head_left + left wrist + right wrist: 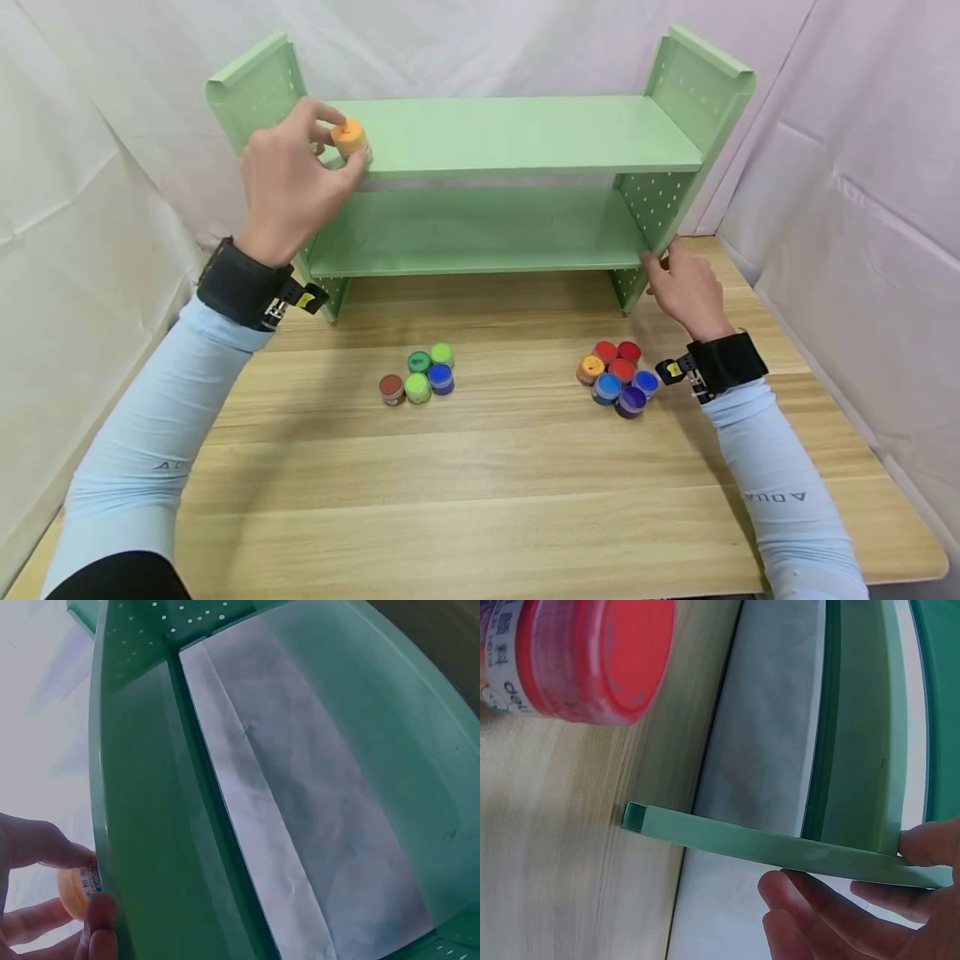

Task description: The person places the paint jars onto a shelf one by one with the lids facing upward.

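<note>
My left hand [294,175] pinches an orange paint jar [350,137] between thumb and fingers, at the left end of the green rack's upper shelf [510,133]. In the left wrist view the orange jar [73,892] shows behind the edge of the shelf board; whether it touches the board I cannot tell. My right hand [688,287] grips the front edge of the rack's right side panel, low down near the lower shelf [480,229]. In the right wrist view its thumb and fingers lie on either side of the green panel [742,844].
A cluster of green, blue and brown-red paint jars [418,387] stands on the wooden table [450,492], left of centre. Another cluster of red, orange, blue and purple jars [632,401] stands near my right wrist. White cloth [90,167] hangs behind and beside the table.
</note>
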Action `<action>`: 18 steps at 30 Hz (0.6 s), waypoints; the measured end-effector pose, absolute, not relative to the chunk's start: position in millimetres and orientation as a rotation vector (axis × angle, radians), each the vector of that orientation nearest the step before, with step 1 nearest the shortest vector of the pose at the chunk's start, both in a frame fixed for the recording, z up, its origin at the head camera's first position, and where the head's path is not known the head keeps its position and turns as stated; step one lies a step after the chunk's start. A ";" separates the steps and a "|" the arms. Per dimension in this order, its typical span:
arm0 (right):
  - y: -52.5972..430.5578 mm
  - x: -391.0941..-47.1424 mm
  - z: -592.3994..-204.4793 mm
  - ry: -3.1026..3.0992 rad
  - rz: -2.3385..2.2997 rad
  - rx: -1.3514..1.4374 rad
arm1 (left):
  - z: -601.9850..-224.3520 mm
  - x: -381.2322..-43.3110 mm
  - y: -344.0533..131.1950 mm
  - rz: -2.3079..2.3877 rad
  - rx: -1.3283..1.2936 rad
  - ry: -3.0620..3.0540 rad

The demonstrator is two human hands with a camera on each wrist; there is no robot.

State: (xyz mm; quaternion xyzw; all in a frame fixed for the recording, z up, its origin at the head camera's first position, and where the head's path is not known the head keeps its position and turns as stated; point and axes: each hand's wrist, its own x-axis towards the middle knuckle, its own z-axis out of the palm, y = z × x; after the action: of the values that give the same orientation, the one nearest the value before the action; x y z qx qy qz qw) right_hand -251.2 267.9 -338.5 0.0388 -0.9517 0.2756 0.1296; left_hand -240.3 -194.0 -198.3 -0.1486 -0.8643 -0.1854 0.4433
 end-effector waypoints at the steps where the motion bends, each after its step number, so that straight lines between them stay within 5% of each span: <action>1: 267.8 -251.4 -338.7 -2.765 0.799 0.113 | -197.4 -240.6 -194.0 -0.450 -0.364 -2.153; 18: 263.1 -253.3 -339.4 -2.765 0.788 0.135 | -190.4 -243.9 -197.1 -0.278 -0.307 -2.248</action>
State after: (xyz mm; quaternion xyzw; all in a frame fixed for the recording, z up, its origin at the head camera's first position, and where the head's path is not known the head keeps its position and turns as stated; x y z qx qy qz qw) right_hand -253.3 263.1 -339.4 0.0464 -0.9523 0.2713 0.1315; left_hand -243.9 -197.1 -190.4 -0.1222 -0.8948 -0.1105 0.4149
